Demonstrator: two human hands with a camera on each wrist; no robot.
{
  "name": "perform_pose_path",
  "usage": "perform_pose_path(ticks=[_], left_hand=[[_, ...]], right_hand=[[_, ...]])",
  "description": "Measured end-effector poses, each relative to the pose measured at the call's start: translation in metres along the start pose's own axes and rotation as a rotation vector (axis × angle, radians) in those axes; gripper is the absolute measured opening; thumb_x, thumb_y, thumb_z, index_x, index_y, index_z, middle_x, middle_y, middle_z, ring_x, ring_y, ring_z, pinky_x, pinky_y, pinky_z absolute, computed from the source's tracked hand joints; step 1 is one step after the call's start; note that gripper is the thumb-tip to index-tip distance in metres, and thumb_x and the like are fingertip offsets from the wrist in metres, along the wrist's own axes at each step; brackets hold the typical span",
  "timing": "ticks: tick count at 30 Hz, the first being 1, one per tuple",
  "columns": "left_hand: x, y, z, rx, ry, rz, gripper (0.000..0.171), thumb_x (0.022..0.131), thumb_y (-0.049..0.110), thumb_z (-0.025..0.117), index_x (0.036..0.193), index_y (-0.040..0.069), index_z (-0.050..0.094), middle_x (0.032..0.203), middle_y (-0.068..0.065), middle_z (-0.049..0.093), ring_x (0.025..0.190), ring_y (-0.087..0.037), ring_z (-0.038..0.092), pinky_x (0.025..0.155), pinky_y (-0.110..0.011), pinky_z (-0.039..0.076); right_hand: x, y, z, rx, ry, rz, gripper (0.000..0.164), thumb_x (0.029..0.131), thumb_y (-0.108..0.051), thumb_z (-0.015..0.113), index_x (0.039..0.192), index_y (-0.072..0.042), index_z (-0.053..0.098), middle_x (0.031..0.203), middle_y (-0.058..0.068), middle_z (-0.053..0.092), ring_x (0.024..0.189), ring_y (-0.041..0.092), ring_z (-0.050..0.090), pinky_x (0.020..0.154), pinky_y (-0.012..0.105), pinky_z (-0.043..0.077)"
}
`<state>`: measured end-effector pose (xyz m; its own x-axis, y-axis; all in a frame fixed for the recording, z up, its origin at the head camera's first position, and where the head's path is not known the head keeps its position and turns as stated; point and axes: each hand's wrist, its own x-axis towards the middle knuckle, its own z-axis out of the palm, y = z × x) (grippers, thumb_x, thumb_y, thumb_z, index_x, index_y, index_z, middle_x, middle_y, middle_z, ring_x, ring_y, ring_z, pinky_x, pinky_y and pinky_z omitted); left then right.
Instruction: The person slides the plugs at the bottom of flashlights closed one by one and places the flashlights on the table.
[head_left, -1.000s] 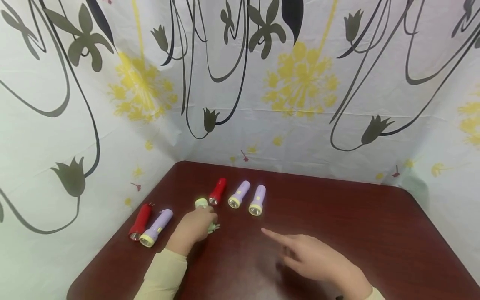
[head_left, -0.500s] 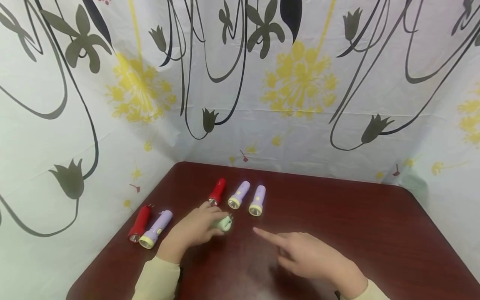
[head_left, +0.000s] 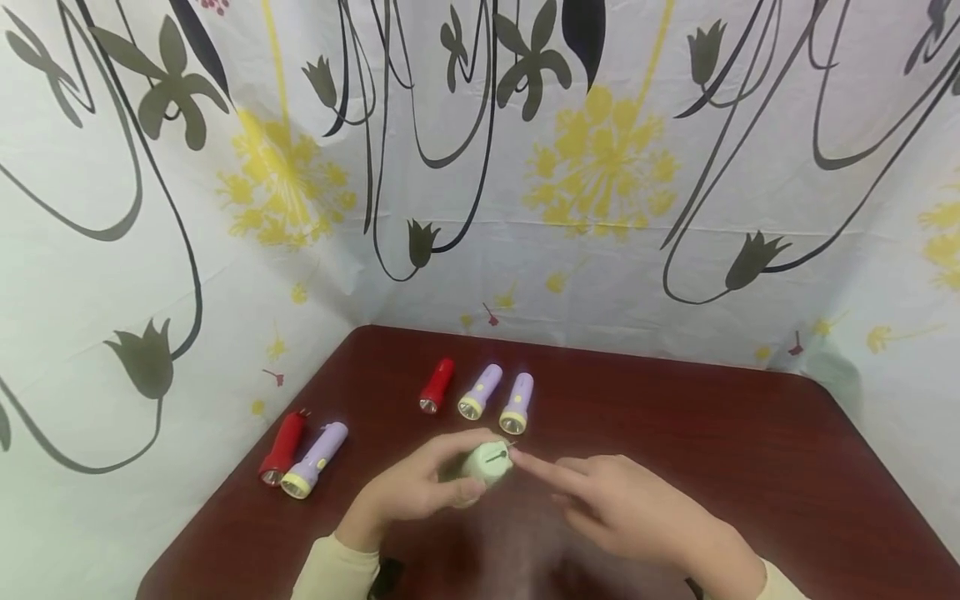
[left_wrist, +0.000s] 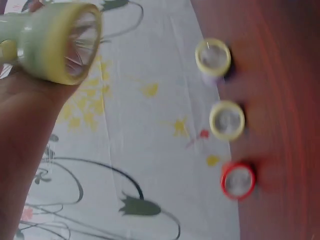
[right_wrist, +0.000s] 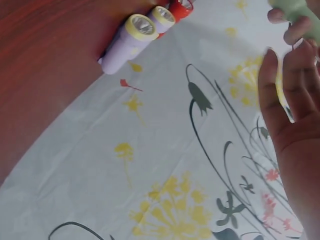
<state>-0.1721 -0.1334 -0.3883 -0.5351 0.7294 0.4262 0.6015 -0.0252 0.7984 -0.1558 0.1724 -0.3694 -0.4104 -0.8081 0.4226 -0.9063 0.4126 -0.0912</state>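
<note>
My left hand (head_left: 408, 490) grips a pale green flashlight (head_left: 487, 463) above the table, its tail end with thin metal prongs turned toward my right hand (head_left: 637, 510). The right index finger is stretched out, its tip at the tail end beside the prongs; whether it touches them I cannot tell. The other right fingers are loosely bent and hold nothing. In the left wrist view the flashlight's yellow-rimmed lens (left_wrist: 82, 42) faces away from the tail. The right wrist view shows part of the green body (right_wrist: 302, 15) at the top right corner, near the right fingertips.
Behind the hands lie a red flashlight (head_left: 437, 387) and two lilac flashlights, one at the middle (head_left: 482, 390) and one to its right (head_left: 517, 402). Another red flashlight (head_left: 283, 448) and a lilac flashlight (head_left: 317, 458) lie at the left edge of the dark red table (head_left: 712, 417). Patterned cloth (head_left: 615, 275) hangs around it.
The left hand has lifted the green flashlight off the table and brought it rightward, turning its tail toward the right hand. The right index finger has shifted slightly left, now meeting the tail end.
</note>
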Motion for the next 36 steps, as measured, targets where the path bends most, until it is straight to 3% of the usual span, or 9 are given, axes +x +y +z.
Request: perform_pose_path(ticks=[2, 5, 9, 14, 18, 27, 36], left_hand=[[0.002, 0.003, 0.004, -0.089, 0.003, 0.006, 0.032, 0.107, 0.011, 0.058, 0.137, 0.001, 0.057, 0.098, -0.023, 0.059, 0.092, -0.01, 0.058, 0.085, -0.027, 0.056], [0.006, 0.006, 0.011, -0.085, 0.031, 0.003, 0.027, 0.104, 0.009, 0.061, 0.129, -0.001, 0.059, 0.093, -0.022, 0.057, 0.082, -0.006, 0.058, 0.076, -0.025, 0.055], [0.015, 0.007, 0.021, 0.104, 0.107, 0.0, 0.016, 0.095, 0.006, 0.074, 0.107, 0.01, 0.065, 0.087, -0.009, 0.063, 0.076, 0.002, 0.056, 0.066, -0.019, 0.052], [0.021, 0.007, 0.033, 0.238, 0.17, -0.002, 0.021, 0.082, 0.001, 0.076, 0.088, 0.017, 0.062, 0.072, 0.001, 0.061, 0.068, 0.006, 0.05, 0.059, -0.015, 0.046], [0.024, 0.009, 0.038, 0.3, 0.172, 0.001, 0.026, 0.074, -0.003, 0.072, 0.086, 0.017, 0.061, 0.066, 0.003, 0.057, 0.063, 0.009, 0.043, 0.054, -0.012, 0.041], [0.024, 0.011, 0.042, 0.362, 0.166, 0.002, 0.025, 0.074, 0.0, 0.074, 0.086, 0.018, 0.062, 0.063, 0.006, 0.056, 0.06, 0.013, 0.04, 0.052, -0.01, 0.039], [0.025, 0.011, 0.044, 0.404, 0.177, 0.001, 0.026, 0.073, 0.0, 0.073, 0.087, 0.019, 0.062, 0.063, 0.008, 0.058, 0.06, 0.015, 0.039, 0.051, -0.008, 0.038]], right_hand=[[-0.001, -0.002, -0.005, -0.009, 0.047, -0.051, 0.09, 0.084, -0.003, 0.076, 0.163, -0.03, 0.043, 0.073, -0.021, 0.041, 0.065, -0.008, 0.032, 0.064, 0.003, 0.032], [-0.003, -0.003, -0.011, -0.011, 0.085, -0.093, 0.089, 0.081, -0.001, 0.077, 0.161, -0.026, 0.047, 0.073, -0.021, 0.04, 0.065, -0.008, 0.031, 0.064, 0.003, 0.031], [-0.007, -0.005, -0.015, -0.035, 0.092, -0.104, 0.08, 0.087, -0.004, 0.072, 0.16, -0.026, 0.049, 0.074, -0.02, 0.041, 0.066, -0.008, 0.03, 0.064, 0.003, 0.03], [-0.011, -0.011, -0.016, -0.071, 0.089, -0.105, 0.057, 0.104, -0.017, 0.053, 0.16, -0.028, 0.049, 0.074, -0.019, 0.041, 0.066, -0.008, 0.027, 0.064, 0.003, 0.028], [-0.013, -0.013, -0.017, -0.07, 0.093, -0.117, 0.052, 0.107, -0.021, 0.048, 0.159, -0.028, 0.051, 0.075, -0.019, 0.042, 0.065, -0.008, 0.027, 0.063, 0.003, 0.027], [-0.016, -0.013, -0.016, -0.074, 0.121, -0.136, 0.049, 0.112, -0.03, 0.034, 0.156, -0.028, 0.055, 0.075, -0.019, 0.042, 0.065, -0.007, 0.026, 0.063, 0.002, 0.027], [-0.021, -0.014, -0.012, -0.049, 0.09, -0.108, 0.051, 0.111, -0.03, 0.035, 0.159, -0.027, 0.051, 0.073, -0.02, 0.038, 0.069, -0.009, 0.031, 0.066, 0.002, 0.029]])
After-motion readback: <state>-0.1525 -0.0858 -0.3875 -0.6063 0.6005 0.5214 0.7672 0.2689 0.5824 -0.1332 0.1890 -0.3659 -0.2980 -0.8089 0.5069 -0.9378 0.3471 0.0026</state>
